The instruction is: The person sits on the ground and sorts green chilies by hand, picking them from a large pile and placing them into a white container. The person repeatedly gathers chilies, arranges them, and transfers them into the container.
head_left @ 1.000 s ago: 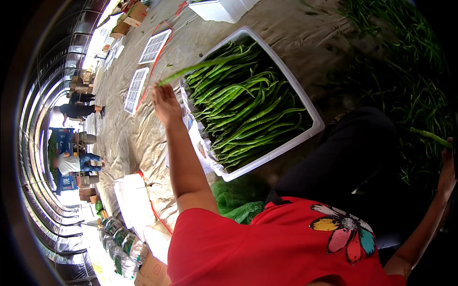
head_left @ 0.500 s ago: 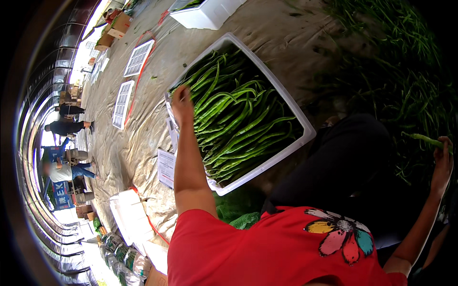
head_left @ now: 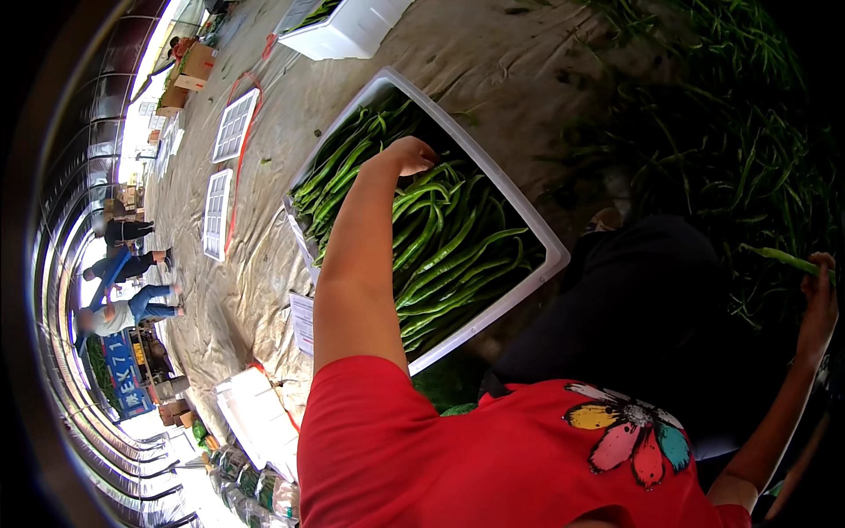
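Note:
A white foam box (head_left: pixel 528 231) full of long green peppers (head_left: pixel 444 246) lies on the tarp in front of me. My left hand (head_left: pixel 411 156) reaches into the box with its fingers curled down among the peppers; what it grips is hidden. My right hand (head_left: pixel 819 295) is out at the right edge, closed on a single green pepper (head_left: pixel 779 256). A loose heap of green peppers (head_left: pixel 739 141) covers the ground on the right, beside that hand.
A second white foam box (head_left: pixel 352 31) stands at the top. Flat white lids (head_left: pixel 234 125) lie on the grey tarp to the left, another white box (head_left: pixel 255 414) at lower left. Several people (head_left: pixel 123 264) bend over at the far left. Cardboard boxes (head_left: pixel 189 70) sit upper left.
My left hand has moved from the box's left rim to over its middle, down among the peppers. My right hand still holds its pepper and has shifted little.

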`<state>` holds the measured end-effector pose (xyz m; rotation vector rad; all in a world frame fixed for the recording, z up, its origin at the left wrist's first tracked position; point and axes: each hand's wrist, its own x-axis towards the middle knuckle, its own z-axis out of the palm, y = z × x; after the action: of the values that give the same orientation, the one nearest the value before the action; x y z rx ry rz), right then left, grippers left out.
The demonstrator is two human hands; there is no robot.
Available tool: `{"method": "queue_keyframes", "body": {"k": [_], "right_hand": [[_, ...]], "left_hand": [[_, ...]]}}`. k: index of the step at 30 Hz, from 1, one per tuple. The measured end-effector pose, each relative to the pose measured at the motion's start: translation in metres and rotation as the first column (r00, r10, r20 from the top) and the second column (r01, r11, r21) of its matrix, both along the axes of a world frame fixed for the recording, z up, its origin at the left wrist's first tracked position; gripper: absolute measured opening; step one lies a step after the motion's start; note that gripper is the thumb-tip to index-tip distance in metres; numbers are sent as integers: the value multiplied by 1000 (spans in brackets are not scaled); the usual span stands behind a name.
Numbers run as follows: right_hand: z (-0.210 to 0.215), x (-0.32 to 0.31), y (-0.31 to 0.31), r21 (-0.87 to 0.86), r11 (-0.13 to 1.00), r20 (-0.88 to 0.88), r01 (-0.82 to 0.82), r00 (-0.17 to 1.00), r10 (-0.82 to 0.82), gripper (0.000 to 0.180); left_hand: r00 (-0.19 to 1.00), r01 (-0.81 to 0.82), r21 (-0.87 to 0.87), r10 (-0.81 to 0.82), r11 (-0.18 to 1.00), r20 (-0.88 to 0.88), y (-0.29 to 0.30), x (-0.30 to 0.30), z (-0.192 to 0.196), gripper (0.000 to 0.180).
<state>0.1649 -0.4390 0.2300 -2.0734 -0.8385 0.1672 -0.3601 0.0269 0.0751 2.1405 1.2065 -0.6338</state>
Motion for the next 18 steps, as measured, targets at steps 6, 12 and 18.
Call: {"method": "queue_keyframes", "body": {"k": [6, 12, 18], "right_hand": [[0, 9, 0, -49, 998, -28, -45, 999, 43, 27], [5, 2, 4, -88, 989, 25, -119, 992, 122, 27], [10, -4, 8, -91, 986, -60, -136, 990, 131, 28]], "left_hand": [[998, 33, -40, -31, 999, 51, 0, -5, -2, 25], [970, -103, -60, 114, 993, 214, -15, -17, -3, 22], [925, -172, 25, 153, 985, 347, -26, -27, -16, 21]]}}
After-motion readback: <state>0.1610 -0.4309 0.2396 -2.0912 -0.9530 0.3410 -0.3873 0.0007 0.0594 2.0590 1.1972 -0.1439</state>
